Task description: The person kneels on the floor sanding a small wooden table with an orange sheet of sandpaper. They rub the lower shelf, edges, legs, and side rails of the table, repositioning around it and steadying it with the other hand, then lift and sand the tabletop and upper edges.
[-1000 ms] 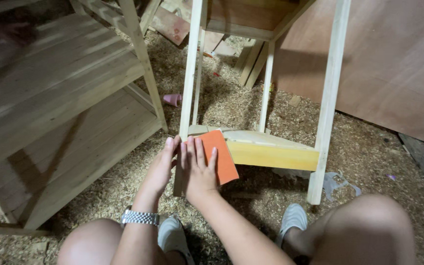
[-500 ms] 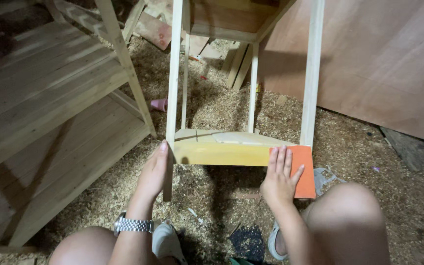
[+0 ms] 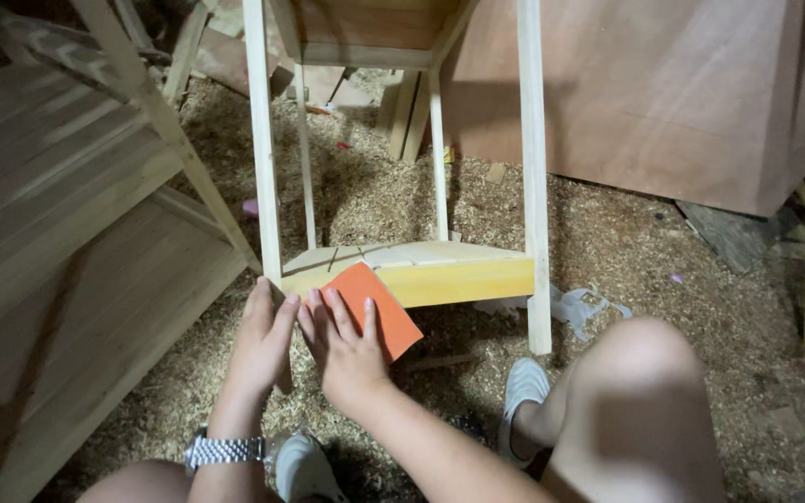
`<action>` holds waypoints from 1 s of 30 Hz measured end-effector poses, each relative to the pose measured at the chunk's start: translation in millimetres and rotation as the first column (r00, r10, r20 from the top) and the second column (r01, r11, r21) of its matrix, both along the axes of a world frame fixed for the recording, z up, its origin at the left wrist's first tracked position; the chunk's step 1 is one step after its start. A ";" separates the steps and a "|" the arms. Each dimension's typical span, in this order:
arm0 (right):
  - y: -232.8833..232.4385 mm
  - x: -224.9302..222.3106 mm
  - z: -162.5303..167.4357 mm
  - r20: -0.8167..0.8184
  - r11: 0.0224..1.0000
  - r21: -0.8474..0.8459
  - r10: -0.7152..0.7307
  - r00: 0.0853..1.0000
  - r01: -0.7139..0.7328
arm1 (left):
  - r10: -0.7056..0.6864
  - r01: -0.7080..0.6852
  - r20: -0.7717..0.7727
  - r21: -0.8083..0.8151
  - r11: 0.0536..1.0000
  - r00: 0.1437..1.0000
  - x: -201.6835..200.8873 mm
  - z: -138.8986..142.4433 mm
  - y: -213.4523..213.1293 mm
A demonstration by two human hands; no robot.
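Sawdust and wood shavings cover the workshop floor edge to edge. Pale unfinished wooden stool frame stands on it, four thin legs up to a seat box at top of view, low yellowish front rail across the two near legs with a triangular shelf board behind it. Left hand lies flat, fingers extended, against the near left leg where it meets the rail, bracing, not gripping anything; silver metal link watch on that wrist. Right hand is spread open, pressing an orange rectangular sheet of sandpaper against the left end of the rail face; sheet tilted, upper corner on the rail, lower part hanging below it. Hands just beside each other. Slatted pale wooden shelf unit leans at left. Large brown plywood panel stands at rear right. Bare knees and grey-white shoes at bottom. No containers visible.
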State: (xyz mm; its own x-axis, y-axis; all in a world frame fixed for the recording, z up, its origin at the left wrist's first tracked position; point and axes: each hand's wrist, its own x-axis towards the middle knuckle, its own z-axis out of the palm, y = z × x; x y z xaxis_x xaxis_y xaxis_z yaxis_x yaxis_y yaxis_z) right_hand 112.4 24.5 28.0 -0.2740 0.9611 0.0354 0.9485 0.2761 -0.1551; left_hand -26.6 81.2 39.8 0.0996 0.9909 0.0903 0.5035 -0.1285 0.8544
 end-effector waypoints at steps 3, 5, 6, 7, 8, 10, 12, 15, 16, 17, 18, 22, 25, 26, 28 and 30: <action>-1.0 13.5 12.8 0.333 0.977 -0.202 0.001 0.943 0.071 | -0.002 0.003 0.011 -0.084 0.996 1.000 0.4 3.5 -4.8; -5.0 34.6 22.0 0.265 0.959 -0.147 -0.196 0.944 0.241 | -0.011 0.028 0.109 -0.152 0.988 0.994 -3.0 5.8 -8.2; -10.9 48.3 25.7 0.218 0.905 -0.246 -0.296 0.930 0.346 | -0.012 0.043 0.159 -0.188 0.981 0.987 -4.4 6.0 -8.9; -14.8 58.3 28.3 0.178 0.831 -0.345 -0.400 0.899 0.437 | -0.019 0.043 0.133 -0.181 0.982 0.991 -7.8 6.0 -8.6; -15.7 63.9 29.4 0.152 0.822 -0.347 -0.426 0.892 0.452 | -0.033 0.052 0.115 -0.172 0.984 0.993 -9.2 5.2 -6.9; -17.1 67.6 28.1 0.106 0.801 -0.355 -0.477 0.872 0.482 | -0.071 0.086 0.098 -0.160 0.983 0.993 -12.5 1.4 -1.9; -13.0 57.0 22.8 0.224 0.849 -0.274 -0.401 0.888 0.452 | -0.119 0.133 0.096 -0.150 0.980 0.988 -15.4 -4.2 3.2; 0.9 24.5 13.6 0.266 0.979 -0.025 -0.191 0.945 0.205 | -0.074 0.117 0.167 -0.263 0.958 0.983 -20.5 -11.4 8.4; 5.4 12.7 10.8 0.229 0.985 -0.088 -0.128 0.965 0.151 | -0.072 0.124 0.195 -0.270 0.955 0.978 -22.4 -13.2 8.7; 8.4 0.8 8.6 0.188 0.985 -0.147 -0.067 0.980 0.095 | -0.069 0.131 0.223 -0.277 0.952 0.972 -24.8 -14.0 8.9; 11.1 -8.0 6.6 0.125 0.991 -0.132 -0.020 0.992 0.037 | -0.066 0.138 0.252 -0.281 0.950 0.965 -25.3 -14.8 9.7; 14.8 -18.8 -2.1 0.023 0.994 -0.045 0.100 0.995 -0.099 | -0.022 0.134 0.356 -0.291 0.947 0.934 -24.6 -14.2 10.1; 14.2 5.7 -11.8 0.147 1.000 -0.015 0.022 0.989 -0.020 | -0.015 0.129 0.354 -0.301 0.945 0.935 -21.0 -11.2 8.5; 14.2 15.7 -15.6 0.199 1.000 -0.005 -0.020 0.980 0.021 | 0.000 0.118 0.349 -0.319 0.940 0.937 -20.9 -9.6 7.4; 3.9 46.9 -23.1 0.295 0.987 0.126 -0.131 0.947 0.098 | 0.017 0.109 0.332 -0.356 0.928 0.943 -20.6 -6.1 4.9; -1.9 56.2 -29.4 0.243 0.974 0.158 -0.195 0.950 0.160 | 0.021 0.105 0.306 -0.390 0.915 0.952 -22.1 -1.5 2.6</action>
